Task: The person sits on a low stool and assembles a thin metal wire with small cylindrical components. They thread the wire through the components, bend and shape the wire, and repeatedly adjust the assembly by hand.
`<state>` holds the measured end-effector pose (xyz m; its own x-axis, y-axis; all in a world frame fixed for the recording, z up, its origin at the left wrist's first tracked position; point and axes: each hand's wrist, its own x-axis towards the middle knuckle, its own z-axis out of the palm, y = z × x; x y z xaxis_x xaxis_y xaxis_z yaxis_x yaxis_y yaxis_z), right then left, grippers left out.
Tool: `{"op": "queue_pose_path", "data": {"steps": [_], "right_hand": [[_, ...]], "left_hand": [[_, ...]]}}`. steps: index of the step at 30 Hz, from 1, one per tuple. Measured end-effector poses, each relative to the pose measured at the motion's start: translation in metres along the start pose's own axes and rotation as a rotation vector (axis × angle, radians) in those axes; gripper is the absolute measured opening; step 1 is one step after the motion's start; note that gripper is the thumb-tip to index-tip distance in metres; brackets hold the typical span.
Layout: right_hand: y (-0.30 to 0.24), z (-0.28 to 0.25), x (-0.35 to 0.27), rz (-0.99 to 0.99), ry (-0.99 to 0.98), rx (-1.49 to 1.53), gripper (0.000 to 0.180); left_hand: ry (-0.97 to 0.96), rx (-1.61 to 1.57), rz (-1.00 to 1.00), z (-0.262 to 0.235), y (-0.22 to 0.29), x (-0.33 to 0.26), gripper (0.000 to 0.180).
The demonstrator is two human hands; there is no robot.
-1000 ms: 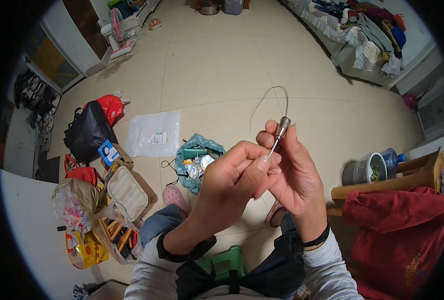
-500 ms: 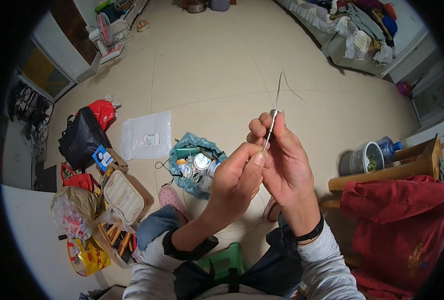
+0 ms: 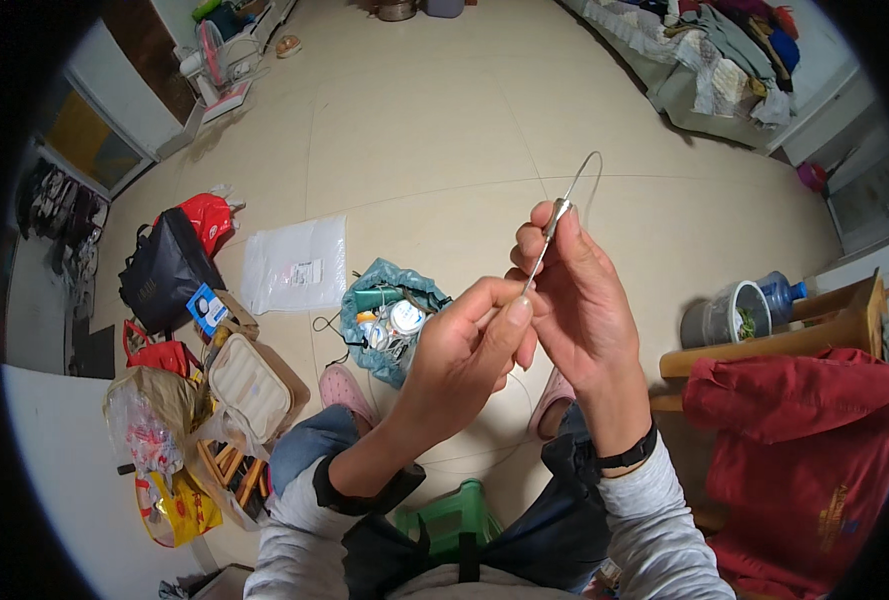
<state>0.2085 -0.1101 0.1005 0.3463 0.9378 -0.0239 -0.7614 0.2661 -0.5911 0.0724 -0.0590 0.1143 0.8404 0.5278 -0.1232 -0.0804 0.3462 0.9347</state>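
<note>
Spreading beneath everything is the pale beige, glossy tiled floor (image 3: 424, 130). Next in size, a green plastic stool (image 3: 479, 505) shows between the person's legs, and beyond it a crinkled teal fabric drawstring bag (image 3: 392, 271) lies open near the feet, with a round, white-lidded jar (image 3: 405, 317) among its contents.

Both bare hands meet in the air above the floor, to the right of the bag. The left hand (image 3: 464, 350) is pinched, thumb against forefinger, on the lower stretch of a thin, silvery-grey metal cable (image 3: 536, 264). The right hand (image 3: 594, 310) sits higher, its thumb and fingertips closed around a short, shiny, cylindrical metal fitting (image 3: 557, 214) on that cable. Above the fitting the cable rises unsupported and doubles over in a narrow bend.

The cable looks light and springy: stiff enough to hold itself up, yet easily bent, so a loose end would probably whip about. It seems hard to break, though a sharp bend could kink it. The fitting, smallest of all, is probably the heaviest part and smooth enough to slip; its sides offer the surest hold, with a second pinch on the cable close below.
</note>
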Motion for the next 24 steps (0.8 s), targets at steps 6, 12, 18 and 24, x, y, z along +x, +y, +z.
{"op": "queue_pose_path", "data": {"steps": [6,12,18,24], "right_hand": [[0.018,0.009,-0.004,-0.01,0.04,0.003,0.029],[0.028,0.018,-0.001,-0.056,0.145,-0.055,0.038],[0.029,0.011,-0.001,-0.076,0.174,-0.101,0.04],[0.029,0.009,0.001,-0.083,0.165,-0.077,0.038]], "left_hand": [[0.099,-0.022,0.184,-0.004,-0.02,0.01,0.019],[0.133,0.063,0.261,-0.002,-0.029,0.014,0.02],[0.114,0.036,0.257,0.001,-0.038,0.017,0.02],[0.094,-0.021,0.287,0.0,-0.042,0.018,0.019]]}}
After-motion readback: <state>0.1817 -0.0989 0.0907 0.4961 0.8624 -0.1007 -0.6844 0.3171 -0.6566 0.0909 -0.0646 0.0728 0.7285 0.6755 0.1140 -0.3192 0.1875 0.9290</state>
